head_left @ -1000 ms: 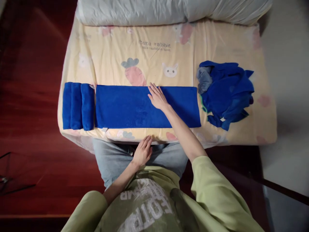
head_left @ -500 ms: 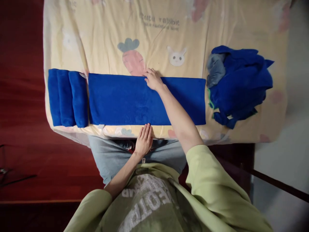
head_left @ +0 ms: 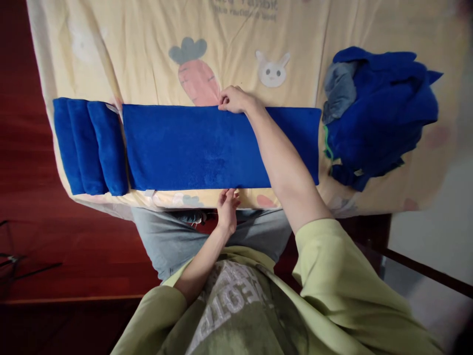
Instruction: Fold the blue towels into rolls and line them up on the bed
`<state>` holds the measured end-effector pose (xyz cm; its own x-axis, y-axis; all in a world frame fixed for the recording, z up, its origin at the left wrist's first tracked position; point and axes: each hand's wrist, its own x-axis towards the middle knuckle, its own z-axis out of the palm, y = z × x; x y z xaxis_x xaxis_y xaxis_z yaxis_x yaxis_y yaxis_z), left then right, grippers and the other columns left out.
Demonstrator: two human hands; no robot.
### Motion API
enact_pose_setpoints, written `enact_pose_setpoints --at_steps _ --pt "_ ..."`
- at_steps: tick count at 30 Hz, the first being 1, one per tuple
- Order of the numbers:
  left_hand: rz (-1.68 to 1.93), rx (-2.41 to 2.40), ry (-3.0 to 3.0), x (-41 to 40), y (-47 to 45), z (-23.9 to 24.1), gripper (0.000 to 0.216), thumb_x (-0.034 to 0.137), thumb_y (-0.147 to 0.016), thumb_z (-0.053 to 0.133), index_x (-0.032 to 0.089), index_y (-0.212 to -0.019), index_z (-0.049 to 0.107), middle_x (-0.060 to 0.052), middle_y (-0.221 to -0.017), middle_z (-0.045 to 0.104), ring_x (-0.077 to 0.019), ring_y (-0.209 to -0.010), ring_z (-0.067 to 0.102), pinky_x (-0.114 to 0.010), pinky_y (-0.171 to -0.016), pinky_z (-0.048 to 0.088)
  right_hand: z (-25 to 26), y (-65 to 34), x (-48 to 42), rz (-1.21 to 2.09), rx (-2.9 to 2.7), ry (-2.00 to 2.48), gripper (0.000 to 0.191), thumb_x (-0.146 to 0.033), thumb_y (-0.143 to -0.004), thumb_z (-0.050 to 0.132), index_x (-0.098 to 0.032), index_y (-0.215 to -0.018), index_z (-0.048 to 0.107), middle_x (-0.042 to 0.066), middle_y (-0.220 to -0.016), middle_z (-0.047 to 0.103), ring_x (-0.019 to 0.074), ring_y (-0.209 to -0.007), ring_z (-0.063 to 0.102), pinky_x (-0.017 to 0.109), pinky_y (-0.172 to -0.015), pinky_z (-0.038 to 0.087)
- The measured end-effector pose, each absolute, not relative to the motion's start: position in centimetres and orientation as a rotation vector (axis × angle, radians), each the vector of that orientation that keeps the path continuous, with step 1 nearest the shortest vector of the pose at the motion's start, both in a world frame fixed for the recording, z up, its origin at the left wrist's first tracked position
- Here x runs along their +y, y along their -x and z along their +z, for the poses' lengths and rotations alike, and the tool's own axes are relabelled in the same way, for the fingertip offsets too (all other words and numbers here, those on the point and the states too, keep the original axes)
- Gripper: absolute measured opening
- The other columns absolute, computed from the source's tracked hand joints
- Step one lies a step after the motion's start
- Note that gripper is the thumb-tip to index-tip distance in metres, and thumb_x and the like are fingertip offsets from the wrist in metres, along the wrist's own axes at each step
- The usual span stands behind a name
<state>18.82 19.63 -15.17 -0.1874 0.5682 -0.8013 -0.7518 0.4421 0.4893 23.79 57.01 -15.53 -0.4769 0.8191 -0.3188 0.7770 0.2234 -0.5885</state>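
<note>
A blue towel [head_left: 177,148], folded into a long flat strip, lies across the bed in front of me. My right hand [head_left: 234,100] reaches over it, and its fingers pinch the far edge near the middle. Opposite, at the near edge, my left hand [head_left: 228,207] has its fingers curled with the tips on the towel's border. Part of the strip is hidden under my right forearm. A small white tag shows at the near left edge.
Several rolled blue towels [head_left: 86,148] lie side by side at the left. A loose heap of blue cloth [head_left: 384,113] with a grey piece [head_left: 339,91] sits at the right. Beneath everything is a yellow printed sheet [head_left: 148,64]; its near edge meets my legs.
My right hand has gone from lying on the far edge to pinching it. The left hand's flat fingers have curled at the near edge. The view has shifted slightly.
</note>
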Motion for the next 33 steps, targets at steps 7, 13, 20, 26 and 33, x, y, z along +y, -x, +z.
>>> enact_pose_setpoints --at_steps 7,13,20,26,33 --pt "1.217 1.462 0.22 21.0 -20.2 -15.3 0.043 0.052 -0.084 0.082 0.021 -0.081 0.053 0.002 -0.076 0.059 -0.0117 -0.077 0.066 -0.02 -0.065 0.043 -14.8 -23.9 56.2 1.208 -2.411 1.537 0.024 -0.022 -0.098 0.072 -0.011 -0.12 0.072 0.008 -0.113 0.081 0.0179 -0.101 0.075 0.026 -0.093 0.055" --pt "1.395 1.621 -0.01 19.9 -22.0 -16.1 0.044 0.06 -0.089 0.074 0.025 -0.098 0.048 0.003 -0.087 0.061 -0.0112 -0.084 0.07 -0.021 -0.073 0.052 -15.6 -23.6 56.5 1.258 -2.289 1.539 0.027 -0.038 -0.093 0.081 -0.023 -0.112 0.071 0.002 -0.109 0.08 0.0234 -0.106 0.073 0.039 -0.101 0.058" --pt "1.39 1.667 -0.163 19.7 -22.2 -16.8 0.058 0.064 -0.087 0.075 0.028 -0.131 0.061 -0.005 -0.106 0.069 -0.0158 -0.099 0.073 -0.023 -0.075 0.057 -17.4 -24.0 58.4 1.443 -2.301 1.432 0.035 -0.043 -0.085 0.089 -0.017 -0.1 0.07 0.003 -0.092 0.076 0.0239 -0.098 0.073 0.038 -0.091 0.059" --pt "1.367 1.649 0.037 20.0 -22.3 -17.2 0.065 0.058 -0.087 0.08 0.024 -0.141 0.068 -0.01 -0.124 0.075 -0.0218 -0.108 0.074 -0.028 -0.079 0.063 -17.5 -24.4 59.3 1.468 -2.333 1.386 0.033 -0.041 -0.083 0.091 -0.017 -0.092 0.071 0.0 -0.079 0.072 0.0219 -0.088 0.071 0.036 -0.085 0.058" --pt "1.409 1.659 0.028 19.8 -22.3 -17.4 0.057 0.054 -0.088 0.082 0.026 -0.137 0.073 -0.009 -0.129 0.075 -0.0236 -0.115 0.074 -0.034 -0.093 0.065 -15.8 -24.5 58.7 1.472 -2.324 1.424 0.034 -0.048 -0.081 0.091 -0.019 -0.093 0.077 0.002 -0.088 0.078 0.0222 -0.094 0.072 0.034 -0.089 0.057"
